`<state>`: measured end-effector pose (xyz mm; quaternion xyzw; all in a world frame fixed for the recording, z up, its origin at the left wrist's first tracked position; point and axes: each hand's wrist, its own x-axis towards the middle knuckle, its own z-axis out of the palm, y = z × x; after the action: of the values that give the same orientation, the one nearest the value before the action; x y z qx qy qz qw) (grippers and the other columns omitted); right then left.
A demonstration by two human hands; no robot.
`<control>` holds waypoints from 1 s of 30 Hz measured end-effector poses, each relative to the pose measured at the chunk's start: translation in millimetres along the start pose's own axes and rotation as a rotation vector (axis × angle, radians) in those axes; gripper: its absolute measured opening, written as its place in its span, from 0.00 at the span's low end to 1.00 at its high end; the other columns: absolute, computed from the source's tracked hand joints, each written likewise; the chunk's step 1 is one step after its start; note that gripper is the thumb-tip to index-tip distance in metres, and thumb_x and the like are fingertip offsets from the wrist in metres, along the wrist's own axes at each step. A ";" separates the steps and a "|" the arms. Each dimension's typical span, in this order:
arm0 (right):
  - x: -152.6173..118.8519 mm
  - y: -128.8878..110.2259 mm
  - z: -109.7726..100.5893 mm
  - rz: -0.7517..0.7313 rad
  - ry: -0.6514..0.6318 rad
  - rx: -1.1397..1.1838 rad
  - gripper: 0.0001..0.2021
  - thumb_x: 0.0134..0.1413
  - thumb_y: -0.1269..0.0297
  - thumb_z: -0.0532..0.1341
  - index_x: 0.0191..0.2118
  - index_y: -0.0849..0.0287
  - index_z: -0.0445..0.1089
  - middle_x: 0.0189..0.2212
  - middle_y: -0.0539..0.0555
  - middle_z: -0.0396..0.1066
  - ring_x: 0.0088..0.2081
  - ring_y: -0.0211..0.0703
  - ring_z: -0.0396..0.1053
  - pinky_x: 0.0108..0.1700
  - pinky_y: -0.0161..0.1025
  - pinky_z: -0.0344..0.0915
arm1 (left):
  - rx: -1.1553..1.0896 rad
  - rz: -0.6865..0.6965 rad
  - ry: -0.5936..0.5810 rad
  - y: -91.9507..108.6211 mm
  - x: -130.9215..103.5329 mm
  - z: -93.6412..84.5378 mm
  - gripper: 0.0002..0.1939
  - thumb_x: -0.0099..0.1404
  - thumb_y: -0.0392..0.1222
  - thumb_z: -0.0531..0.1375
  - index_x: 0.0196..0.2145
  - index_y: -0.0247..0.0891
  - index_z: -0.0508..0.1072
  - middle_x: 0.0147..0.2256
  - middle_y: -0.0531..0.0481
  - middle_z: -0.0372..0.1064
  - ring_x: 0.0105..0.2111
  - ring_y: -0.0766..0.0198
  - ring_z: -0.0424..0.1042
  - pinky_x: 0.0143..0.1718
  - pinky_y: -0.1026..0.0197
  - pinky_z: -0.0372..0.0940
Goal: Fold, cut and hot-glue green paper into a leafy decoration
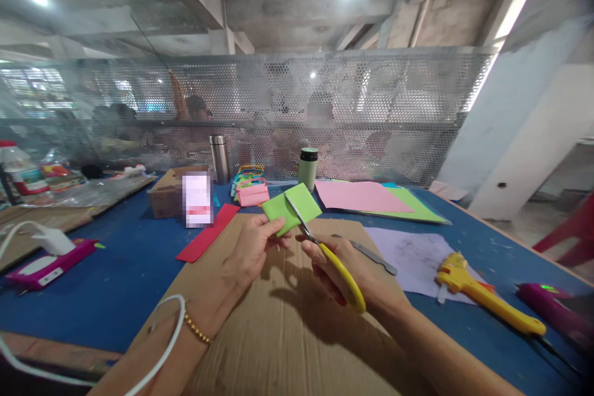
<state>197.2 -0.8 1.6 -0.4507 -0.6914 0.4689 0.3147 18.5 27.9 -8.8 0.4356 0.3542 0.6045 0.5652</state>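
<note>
My left hand pinches a folded-looking green foam sheet by its lower left corner, thumb on top. In my right hand is a pair of scissors with yellow handles, my fingers around the loops. One blade lies across the face of the green sheet, pointing up and left; the other blade is hidden. Both hands are raised above a brown cardboard sheet. Just beyond my right hand a grey utility knife rests near the cardboard's edge.
A red strip, cardboard box, steel flask, green cup and small pink bag stand or lie beyond. On the right are pink sheets, lilac sheet and yellow glue gun. A white cable crosses my left forearm.
</note>
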 end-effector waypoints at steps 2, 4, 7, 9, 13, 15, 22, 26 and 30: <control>0.8 0.8 1.9 0.034 0.012 -0.020 0.29 0.58 0.34 0.55 0.23 0.56 0.61 0.11 0.44 0.58 0.10 0.32 0.56 0.12 0.30 0.52 | -0.005 -0.024 0.022 -2.6 -0.1 -1.4 0.10 0.52 0.42 0.69 0.24 0.32 0.74 0.22 0.48 0.72 0.18 0.68 0.67 0.23 0.64 0.61; 2.0 0.3 3.4 0.085 0.045 -0.039 0.28 0.60 0.36 0.56 0.24 0.56 0.62 0.11 0.44 0.59 0.10 0.32 0.56 0.12 0.29 0.52 | -0.022 -0.053 0.033 -5.6 0.2 -2.9 0.09 0.52 0.41 0.69 0.24 0.32 0.75 0.22 0.48 0.72 0.18 0.68 0.67 0.22 0.65 0.60; 4.3 0.0 2.6 0.127 0.031 -0.040 0.28 0.62 0.38 0.54 0.24 0.57 0.63 0.11 0.45 0.60 0.10 0.32 0.57 0.12 0.30 0.52 | -0.039 -0.099 0.014 -9.6 1.3 -4.7 0.09 0.52 0.40 0.69 0.25 0.31 0.76 0.23 0.47 0.73 0.17 0.69 0.66 0.21 0.65 0.59; 5.9 0.2 0.3 0.134 -0.009 -0.033 0.28 0.63 0.38 0.54 0.23 0.57 0.63 0.11 0.46 0.61 0.11 0.33 0.58 0.12 0.30 0.53 | -0.045 -0.129 0.011 -11.7 2.7 -6.0 0.08 0.52 0.38 0.69 0.25 0.31 0.76 0.22 0.48 0.72 0.17 0.69 0.66 0.21 0.66 0.59; 12.1 0.2 -3.9 0.155 -0.096 -0.087 0.31 0.65 0.39 0.52 0.19 0.58 0.63 0.09 0.49 0.62 0.10 0.34 0.59 0.13 0.30 0.52 | -0.051 -0.228 0.061 -17.7 8.1 -10.7 0.05 0.54 0.35 0.66 0.25 0.31 0.75 0.20 0.49 0.71 0.16 0.70 0.66 0.19 0.68 0.56; 18.9 1.4 -4.2 0.170 -0.130 -0.088 0.32 0.65 0.39 0.51 0.18 0.58 0.62 0.09 0.49 0.61 0.10 0.34 0.59 0.12 0.30 0.53 | -0.060 -0.282 0.107 -22.1 12.0 -13.6 0.04 0.55 0.33 0.64 0.24 0.31 0.74 0.19 0.50 0.71 0.16 0.70 0.66 0.19 0.69 0.56; 44.8 9.4 -3.9 0.202 -0.119 0.008 0.21 0.65 0.46 0.57 0.31 0.59 0.69 0.14 0.46 0.65 0.13 0.33 0.60 0.15 0.30 0.56 | -0.045 -0.382 0.173 -29.1 22.7 -20.1 0.05 0.57 0.32 0.62 0.24 0.32 0.73 0.19 0.50 0.71 0.14 0.71 0.66 0.18 0.69 0.58; 47.4 12.4 -1.7 0.211 -0.127 0.009 0.21 0.65 0.46 0.56 0.29 0.58 0.68 0.14 0.47 0.63 0.13 0.33 0.58 0.14 0.31 0.54 | -0.029 -0.407 0.184 -28.6 24.4 -21.9 0.05 0.56 0.32 0.63 0.24 0.33 0.71 0.19 0.51 0.70 0.14 0.70 0.66 0.18 0.69 0.58; 44.7 13.8 1.7 0.242 -0.117 0.011 0.24 0.64 0.40 0.54 0.28 0.56 0.67 0.13 0.46 0.60 0.12 0.34 0.56 0.13 0.32 0.52 | -0.004 -0.400 0.190 -29.4 26.0 -23.3 0.05 0.55 0.31 0.63 0.24 0.32 0.72 0.18 0.49 0.70 0.14 0.69 0.67 0.18 0.67 0.59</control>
<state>182.6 41.7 -11.3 -0.5010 -0.6464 0.5327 0.2175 8.4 58.4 -41.3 0.2966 0.4842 0.5193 0.6387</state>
